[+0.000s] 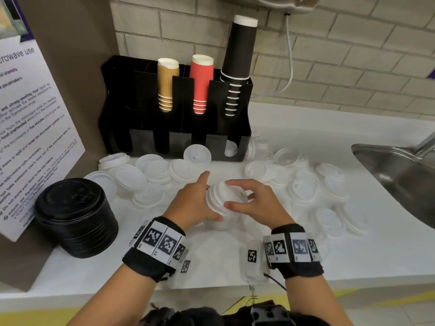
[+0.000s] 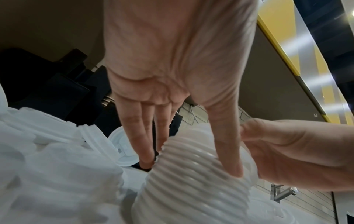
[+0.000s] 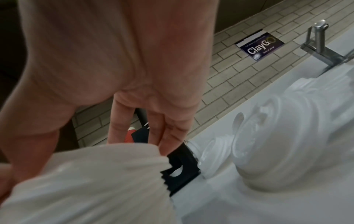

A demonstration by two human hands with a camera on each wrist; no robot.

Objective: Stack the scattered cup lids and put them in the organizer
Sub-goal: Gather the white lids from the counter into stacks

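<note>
Crowding the white stack (image 1: 226,201): loose lids (image 1: 303,189), organizer (image 1: 174,109).

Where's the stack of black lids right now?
In the head view, the stack of black lids stands on the counter at the left, beside the microwave notice, left of the left hand.

A wall sign (image 3: 259,46) reads "ClayGO"; the notice (image 1: 30,128) reads "microwave use".

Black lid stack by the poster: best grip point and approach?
Grip the black lid stack low on its ribbed side wall, both hands from front and right. It stands upright and tall; the poster crowds its left, and a top-only grip would likely lift just a few lids.
</note>
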